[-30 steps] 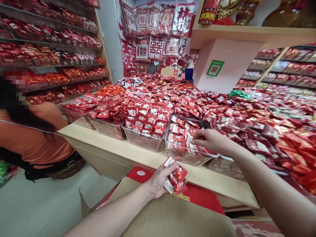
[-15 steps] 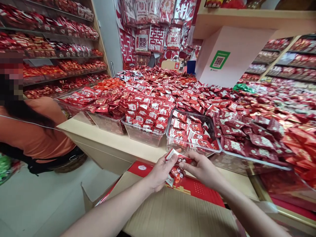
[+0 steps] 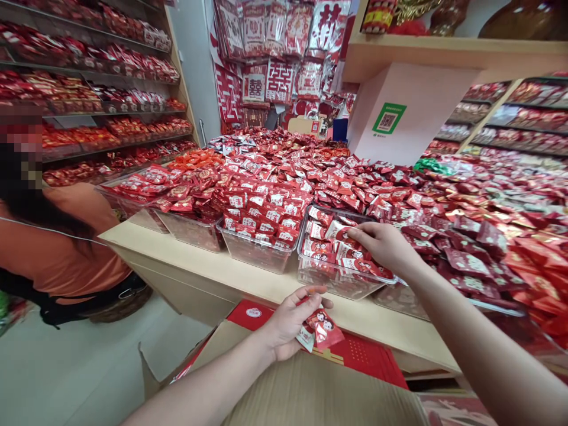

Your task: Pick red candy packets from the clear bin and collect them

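My left hand [image 3: 293,322] is closed around a few small red-and-white candy packets [image 3: 326,328] printed with cartoon figures. It hovers over the cardboard box, in front of the counter edge. My right hand [image 3: 384,242] reaches over a clear plastic bin [image 3: 344,278], its thumb and fingers pinching the edge of a matching candy packet [image 3: 338,232]. That packet lies at the top of the rows of similar packets in the bin, towards its back. My palm hides part of the bin's right side.
A bin of red packets [image 3: 261,222] stands left of this one, and dark red packets [image 3: 474,260] lie right. Below the counter edge [image 3: 248,278] is an open cardboard box [image 3: 284,390]. A person in an orange top [image 3: 75,236] sits at left. A white pillar [image 3: 408,112] rises behind.
My right hand has left my left hand and moved up and forward to the bin, with a packet at its fingertips. My left hand stays low with its packets. The view has tilted slightly up.
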`<state>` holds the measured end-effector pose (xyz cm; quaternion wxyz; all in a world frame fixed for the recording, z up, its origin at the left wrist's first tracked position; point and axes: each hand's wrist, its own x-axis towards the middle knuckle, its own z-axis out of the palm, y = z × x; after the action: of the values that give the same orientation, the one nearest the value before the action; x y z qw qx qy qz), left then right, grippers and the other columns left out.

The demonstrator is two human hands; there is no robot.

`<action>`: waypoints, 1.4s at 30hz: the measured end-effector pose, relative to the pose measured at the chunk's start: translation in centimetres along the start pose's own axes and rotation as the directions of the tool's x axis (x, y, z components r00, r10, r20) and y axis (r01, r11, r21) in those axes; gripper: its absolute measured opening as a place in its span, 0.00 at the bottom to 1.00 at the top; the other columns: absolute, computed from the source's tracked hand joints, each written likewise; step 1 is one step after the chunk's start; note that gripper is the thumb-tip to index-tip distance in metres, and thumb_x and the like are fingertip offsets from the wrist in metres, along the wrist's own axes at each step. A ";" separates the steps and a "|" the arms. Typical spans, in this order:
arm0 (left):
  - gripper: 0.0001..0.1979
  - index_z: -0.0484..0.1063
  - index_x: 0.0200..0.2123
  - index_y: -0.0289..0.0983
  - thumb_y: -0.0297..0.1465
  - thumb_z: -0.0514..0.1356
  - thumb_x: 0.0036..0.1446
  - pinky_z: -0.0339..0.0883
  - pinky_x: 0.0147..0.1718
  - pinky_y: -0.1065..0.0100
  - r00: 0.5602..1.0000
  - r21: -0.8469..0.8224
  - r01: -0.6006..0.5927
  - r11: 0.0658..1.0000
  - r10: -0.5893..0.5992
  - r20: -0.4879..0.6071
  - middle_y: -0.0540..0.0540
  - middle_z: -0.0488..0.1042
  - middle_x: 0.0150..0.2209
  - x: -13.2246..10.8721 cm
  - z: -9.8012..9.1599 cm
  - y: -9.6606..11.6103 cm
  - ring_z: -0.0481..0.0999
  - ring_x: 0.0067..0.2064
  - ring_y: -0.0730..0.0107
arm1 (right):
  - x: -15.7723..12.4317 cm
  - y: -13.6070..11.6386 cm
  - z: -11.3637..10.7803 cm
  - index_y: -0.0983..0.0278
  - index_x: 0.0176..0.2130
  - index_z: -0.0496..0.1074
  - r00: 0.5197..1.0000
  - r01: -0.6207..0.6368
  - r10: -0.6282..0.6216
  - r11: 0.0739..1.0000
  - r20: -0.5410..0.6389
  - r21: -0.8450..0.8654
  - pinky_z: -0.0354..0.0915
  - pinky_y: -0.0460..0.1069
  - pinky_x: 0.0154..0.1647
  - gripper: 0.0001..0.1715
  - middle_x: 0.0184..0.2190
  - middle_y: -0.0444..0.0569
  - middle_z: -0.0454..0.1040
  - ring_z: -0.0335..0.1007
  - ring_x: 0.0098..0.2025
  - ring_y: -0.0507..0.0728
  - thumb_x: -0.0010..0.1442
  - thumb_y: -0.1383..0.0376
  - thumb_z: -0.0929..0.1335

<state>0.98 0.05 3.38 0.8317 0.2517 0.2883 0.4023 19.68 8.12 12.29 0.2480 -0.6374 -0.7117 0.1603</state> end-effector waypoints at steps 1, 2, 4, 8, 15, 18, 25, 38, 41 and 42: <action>0.13 0.65 0.39 0.36 0.32 0.59 0.48 0.62 0.24 0.74 1.000 0.013 0.009 1.000 -0.009 -0.010 0.47 0.70 0.33 0.1 -0.1 -0.1 0.70 0.25 0.77 | 1.6 0.1 0.1 0.65 0.28 0.71 0.999 0.014 -0.012 0.999 0.047 -0.052 0.53 0.45 0.20 0.22 0.16 0.44 0.65 0.58 0.19 0.50 0.52 0.51 0.60; 0.13 0.65 0.38 0.35 0.32 0.60 0.47 0.61 0.24 0.73 1.000 0.024 0.019 1.000 -0.018 -0.020 0.46 0.70 0.32 0.1 -0.1 -0.2 0.70 0.25 0.77 | 2.9 0.2 0.5 0.65 0.27 0.71 0.994 0.036 -0.028 0.996 0.102 -0.081 0.53 0.45 0.21 0.19 0.18 0.44 0.66 0.59 0.21 0.51 0.51 0.53 0.62; 0.14 0.65 0.37 0.34 0.32 0.61 0.46 0.61 0.24 0.73 0.999 0.039 0.026 0.999 -0.024 -0.042 0.46 0.70 0.31 0.2 -0.1 -0.4 0.70 0.25 0.76 | 4.8 0.3 1.8 0.65 0.29 0.71 0.985 0.047 -0.026 0.992 0.170 -0.118 0.55 0.44 0.24 0.14 0.21 0.45 0.69 0.62 0.24 0.51 0.50 0.58 0.64; 0.14 0.65 0.36 0.34 0.32 0.62 0.45 0.61 0.25 0.73 0.998 0.041 0.018 0.999 -0.016 -0.060 0.46 0.71 0.31 0.2 -0.2 -0.4 0.69 0.25 0.77 | 5.6 0.2 4.2 0.65 0.30 0.69 0.977 0.064 -0.020 0.977 0.214 -0.202 0.55 0.44 0.24 0.11 0.24 0.46 0.71 0.64 0.26 0.51 0.48 0.60 0.65; 0.16 0.65 0.35 0.34 0.34 0.63 0.43 0.59 0.22 0.74 0.996 0.059 0.063 0.996 -0.059 -0.063 0.46 0.71 0.30 0.1 -0.2 -0.7 0.67 0.22 0.79 | 4.5 -0.1 4.7 0.64 0.30 0.70 0.971 0.227 -0.182 0.901 0.154 -0.369 0.57 0.45 0.31 0.13 0.30 0.50 0.70 0.66 0.32 0.54 0.52 0.58 0.62; 0.16 0.65 0.35 0.34 0.34 0.63 0.41 0.59 0.22 0.74 0.995 0.057 0.067 0.996 -0.062 -0.074 0.47 0.71 0.29 0.1 -0.1 -0.6 0.66 0.21 0.79 | 4.0 -0.6 5.1 0.63 0.33 0.71 0.942 0.328 -0.280 0.879 0.183 -0.345 0.58 0.45 0.35 0.15 0.33 0.51 0.69 0.66 0.35 0.54 0.53 0.57 0.61; 0.14 0.66 0.35 0.33 0.31 0.62 0.43 0.60 0.24 0.73 0.994 0.023 0.058 0.998 -0.055 -0.095 0.46 0.71 0.29 0.1 -0.1 -0.3 0.67 0.22 0.78 | 4.2 -0.9 3.2 0.64 0.37 0.71 0.947 0.320 -0.279 0.874 0.161 -0.367 0.58 0.45 0.39 0.14 0.37 0.52 0.70 0.66 0.38 0.55 0.54 0.62 0.61; 0.14 0.66 0.36 0.34 0.25 0.61 0.41 0.60 0.25 0.72 0.991 0.017 0.090 0.996 -0.088 -0.098 0.44 0.72 0.30 0.1 -0.4 0.0 0.68 0.24 0.76 | 9.4 3.4 2.0 0.70 0.35 0.69 0.990 0.114 -0.034 0.764 0.137 -0.635 0.58 0.47 0.32 0.11 0.33 0.59 0.73 0.68 0.36 0.59 0.49 0.70 0.63; 0.14 0.65 0.36 0.33 0.25 0.60 0.42 0.60 0.25 0.72 0.991 0.018 0.091 0.996 -0.089 -0.099 0.44 0.72 0.31 0.1 -0.4 -0.1 0.68 0.24 0.76 | 9.5 3.4 2.3 0.69 0.35 0.69 0.987 0.157 -0.098 0.785 0.130 -0.599 0.57 0.46 0.33 0.10 0.32 0.55 0.72 0.67 0.36 0.57 0.49 0.69 0.63; 0.14 0.65 0.37 0.33 0.25 0.60 0.42 0.60 0.25 0.72 0.991 0.019 0.094 0.995 -0.092 -0.092 0.44 0.72 0.31 0.1 -0.4 -0.1 0.68 0.24 0.76 | 9.4 3.4 2.4 0.68 0.34 0.69 0.983 0.179 -0.126 0.796 0.130 -0.578 0.57 0.46 0.34 0.10 0.33 0.55 0.71 0.67 0.37 0.56 0.50 0.68 0.64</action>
<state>0.79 0.15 2.98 0.8325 0.2292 0.3422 0.3706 20.56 18.11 9.82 0.0204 -0.6159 -0.7852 -0.0610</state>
